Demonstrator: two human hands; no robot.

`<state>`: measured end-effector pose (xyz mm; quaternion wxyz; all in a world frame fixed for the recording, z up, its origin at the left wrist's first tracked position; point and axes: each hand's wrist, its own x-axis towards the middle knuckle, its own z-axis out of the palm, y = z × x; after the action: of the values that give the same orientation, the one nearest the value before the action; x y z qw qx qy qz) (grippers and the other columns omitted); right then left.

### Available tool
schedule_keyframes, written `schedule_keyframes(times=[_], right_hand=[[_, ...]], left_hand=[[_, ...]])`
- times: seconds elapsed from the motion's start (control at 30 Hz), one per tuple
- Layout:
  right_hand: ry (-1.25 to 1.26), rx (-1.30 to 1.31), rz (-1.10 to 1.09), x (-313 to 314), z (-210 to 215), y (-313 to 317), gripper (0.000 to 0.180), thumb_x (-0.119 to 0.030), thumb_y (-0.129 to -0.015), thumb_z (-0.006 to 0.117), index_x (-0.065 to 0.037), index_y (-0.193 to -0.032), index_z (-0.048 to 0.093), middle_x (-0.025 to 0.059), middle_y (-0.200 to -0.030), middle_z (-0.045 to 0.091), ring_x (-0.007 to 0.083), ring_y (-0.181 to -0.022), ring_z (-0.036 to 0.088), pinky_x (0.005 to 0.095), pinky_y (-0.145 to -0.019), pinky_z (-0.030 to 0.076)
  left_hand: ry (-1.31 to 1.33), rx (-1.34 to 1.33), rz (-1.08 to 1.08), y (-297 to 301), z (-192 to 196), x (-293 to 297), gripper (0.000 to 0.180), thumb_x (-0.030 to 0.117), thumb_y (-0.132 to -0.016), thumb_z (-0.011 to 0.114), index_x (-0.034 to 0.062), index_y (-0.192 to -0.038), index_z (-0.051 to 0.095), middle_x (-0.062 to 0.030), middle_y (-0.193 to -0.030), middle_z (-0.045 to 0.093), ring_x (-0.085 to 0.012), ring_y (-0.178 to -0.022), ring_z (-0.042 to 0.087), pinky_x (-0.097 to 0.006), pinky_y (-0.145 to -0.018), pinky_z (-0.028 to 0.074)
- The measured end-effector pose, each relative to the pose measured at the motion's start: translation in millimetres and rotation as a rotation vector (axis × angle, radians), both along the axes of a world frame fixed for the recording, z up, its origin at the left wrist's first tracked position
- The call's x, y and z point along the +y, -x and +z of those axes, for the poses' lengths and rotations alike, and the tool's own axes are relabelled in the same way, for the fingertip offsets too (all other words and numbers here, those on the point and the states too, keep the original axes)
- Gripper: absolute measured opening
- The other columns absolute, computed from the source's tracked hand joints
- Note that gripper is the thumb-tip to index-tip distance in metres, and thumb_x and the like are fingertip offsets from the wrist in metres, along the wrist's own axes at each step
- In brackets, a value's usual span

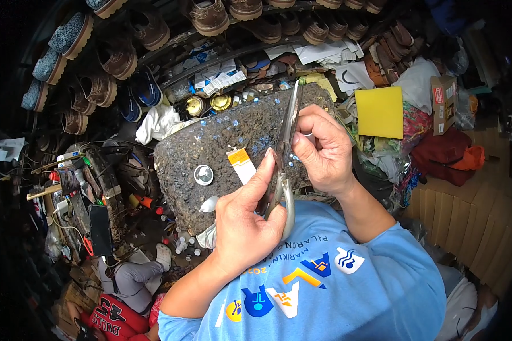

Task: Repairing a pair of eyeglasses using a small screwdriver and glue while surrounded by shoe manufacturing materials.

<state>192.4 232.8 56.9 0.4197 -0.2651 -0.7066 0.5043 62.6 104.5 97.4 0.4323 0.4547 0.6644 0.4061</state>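
- A dark, rough block (250, 133), crusted and speckled with blue flecks, is the work surface.
- A flat yellow sheet (379, 112) lies to the right of the block.
- A pair of scissors (289, 113) is held up above the right part of the block, tips toward its far edge. The blades are long, slim and tapering, lying close together, dark with bright, worn streaks; the handles are thick, pale grey metal, scuffed, with rounded loops nearest the person.
- The left hand (247, 219), above the block's near edge, grasps the scissors around the handles, its thumb by one loop and a finger stretched toward the pivot.
- The right hand (329, 153), above the block's right side, is curled, thumb and fingers pinched beside the blades; whether they grip the metal or something small, I cannot tell.
- Two round gold-coloured tins (221, 102) sit at the block's far edge.
- An orange-and-white packet (242, 165) lies on the block's middle.
- A white round lid (203, 175) rests on the block's left half.
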Motion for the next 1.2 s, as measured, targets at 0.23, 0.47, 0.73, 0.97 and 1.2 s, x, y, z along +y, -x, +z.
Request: schedule_keyframes(times=[0.23,0.47,0.73,0.97,1.2], right_hand=[[0.169,0.093,-0.016,1.0,-15.4,-2.7,0.011,-0.011,-0.089,0.067,-0.002,-0.084,0.062,0.0003,-0.080,0.053,0.0048,-0.064,0.044,0.0210,-0.056,0.035],[0.260,0.129,-0.071,-3.1,-13.1,-3.3,0.012,-0.012,-0.086,0.070,-0.002,-0.084,0.063,-0.0004,-0.079,0.053,0.0031,-0.063,0.044,0.0192,-0.054,0.035],[0.097,0.001,-0.094,-4.3,3.8,-4.6,0.009,0.001,-0.078,0.072,0.001,-0.082,0.064,0.0044,-0.082,0.058,0.0060,-0.070,0.059,0.0205,-0.061,0.050],[0.353,0.185,0.049,0.8,-7.8,-13.0,0.006,-0.001,-0.082,0.068,0.001,-0.086,0.064,0.0027,-0.082,0.058,0.0035,-0.059,0.051,0.0167,-0.052,0.041],[0.839,0.324,0.320,10.4,-10.5,-25.4,0.009,-0.007,-0.088,0.065,-0.001,-0.095,0.063,-0.0005,-0.077,0.059,0.0020,-0.054,0.046,0.0169,-0.046,0.036]], left_hand=[[0.027,-0.376,0.095,2.8,-11.2,-4.8,0.078,-0.008,-0.075,0.059,0.0074,-0.148,0.035,-0.0145,-0.135,0.054,-0.0145,-0.099,0.063,-0.026,-0.080,0.053],[-0.019,-0.133,-0.022,1.0,-12.2,-3.4,0.076,-0.001,-0.073,0.060,0.0035,-0.146,0.038,-0.0114,-0.124,0.061,-0.0121,-0.097,0.061,-0.026,-0.085,0.049],[-0.001,0.079,-0.014,-4.6,-5.7,0.5,0.069,0.005,-0.075,0.062,-0.0022,-0.141,0.043,-0.0071,-0.102,0.067,-0.0064,-0.088,0.057,-0.023,-0.083,0.046],[-0.095,0.088,-0.033,-2.5,-9.7,-1.6,0.070,0.004,-0.075,0.062,0.0008,-0.142,0.043,-0.0038,-0.094,0.066,-0.0060,-0.081,0.057,-0.023,-0.080,0.047],[0.009,-0.069,-0.104,8.6,-8.3,-3.1,0.069,-0.001,-0.075,0.059,0.0036,-0.142,0.045,-0.0031,-0.100,0.067,-0.0075,-0.089,0.060,-0.025,-0.086,0.047]])
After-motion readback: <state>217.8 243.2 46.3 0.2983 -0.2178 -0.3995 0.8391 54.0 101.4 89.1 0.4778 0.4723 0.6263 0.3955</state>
